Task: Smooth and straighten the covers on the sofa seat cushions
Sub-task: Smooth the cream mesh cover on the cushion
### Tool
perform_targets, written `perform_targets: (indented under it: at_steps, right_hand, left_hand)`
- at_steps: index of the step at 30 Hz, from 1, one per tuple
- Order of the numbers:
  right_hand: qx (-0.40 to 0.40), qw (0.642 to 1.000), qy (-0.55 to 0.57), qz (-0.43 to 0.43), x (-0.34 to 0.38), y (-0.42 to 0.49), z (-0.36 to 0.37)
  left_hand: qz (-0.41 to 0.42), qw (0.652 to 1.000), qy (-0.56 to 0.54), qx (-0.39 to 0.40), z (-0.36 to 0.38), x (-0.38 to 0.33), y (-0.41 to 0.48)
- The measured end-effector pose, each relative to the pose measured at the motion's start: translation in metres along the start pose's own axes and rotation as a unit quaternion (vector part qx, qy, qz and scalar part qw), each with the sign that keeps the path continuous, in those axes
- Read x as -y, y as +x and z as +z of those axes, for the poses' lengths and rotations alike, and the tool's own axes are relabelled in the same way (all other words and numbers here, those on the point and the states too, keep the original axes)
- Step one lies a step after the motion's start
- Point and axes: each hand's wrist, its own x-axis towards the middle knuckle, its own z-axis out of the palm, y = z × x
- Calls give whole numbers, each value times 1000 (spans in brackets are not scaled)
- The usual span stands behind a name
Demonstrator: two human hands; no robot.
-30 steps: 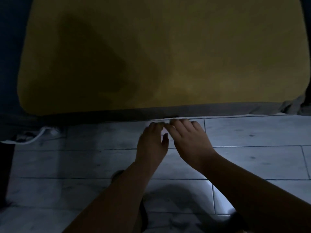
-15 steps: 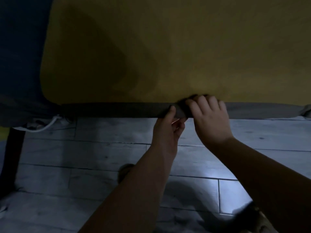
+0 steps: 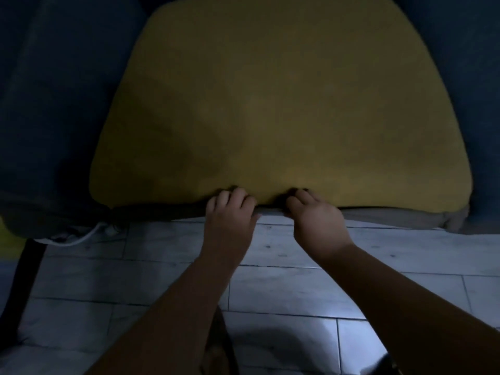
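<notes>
Both hands' grip pinches yellow cushion cover front edge.

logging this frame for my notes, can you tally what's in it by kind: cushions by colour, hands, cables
yellow cushion: 1
blue cushions, one on the left and one on the right: 2
hands, left hand and right hand, both at the yellow cushion's front edge: 2
white cable under the sofa: 1
total: 6

yellow cushion cover | flat on seat | puckered at front edge
</notes>
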Motion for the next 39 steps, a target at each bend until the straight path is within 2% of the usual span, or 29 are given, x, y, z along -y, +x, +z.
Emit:
perform_targets:
  at_steps: [4,10,13,16,17,23,31,39]
  right_hand:
    - [-15,1000,-13,1,6,3,-28]
    - [-57,998,-41,1,10,10,-76]
    - [-3,997,-78,9,21,19,-114]
    - [82,994,-72,-30,33,25,-160]
    - [87,993,-63,-45,37,25,-174]
    - [5,989,-109,-103,70,46,-281]
    - [-72,984,-161,-41,125,125,-442]
    - [-83,972,-207,-80,117,184,-555]
  left_hand:
    - [77,997,-12,5,-16,10,21]
    - [111,987,-47,105,-75,-2,61]
    - [114,985,-37,127,-110,-7,70]
    - [102,977,-21,188,-160,-15,79]
    - [92,975,-17,202,-176,-17,82]
    - [66,957,-77,273,-302,-26,128]
    - [44,964,-103,241,-452,-27,234]
    - [43,970,-108,212,-541,-46,317]
